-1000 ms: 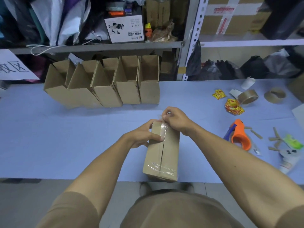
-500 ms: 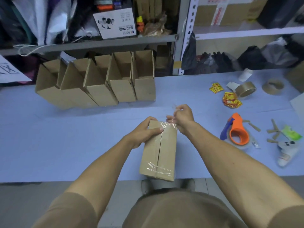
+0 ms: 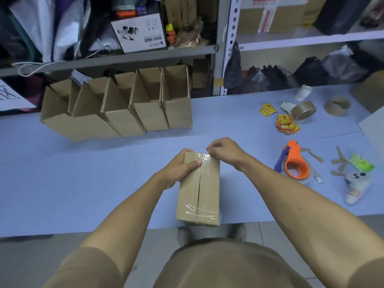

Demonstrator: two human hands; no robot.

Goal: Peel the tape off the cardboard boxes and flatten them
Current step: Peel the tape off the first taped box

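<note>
A closed brown cardboard box (image 3: 207,190) lies lengthwise on the blue table, its near end at the front edge. Clear tape (image 3: 204,157) runs along its centre seam and glints at both ends. My left hand (image 3: 180,169) grips the box's far left corner, thumb laid across the top. My right hand (image 3: 224,151) sits at the far right end and pinches the tape end there between fingertips. Several open cardboard boxes (image 3: 124,113) stand in a leaning row at the back left.
An orange tape dispenser (image 3: 295,163) lies to the right of the box. Beyond it are tape rolls (image 3: 303,110), yellow-red stickers (image 3: 285,123), cardboard scraps and a small white gadget (image 3: 355,182). Crowded metal shelves stand behind the table.
My right hand has shifted slightly along the box's far end while picking at the tape. The box and my left hand stay in place; the camera view shifted a little.
</note>
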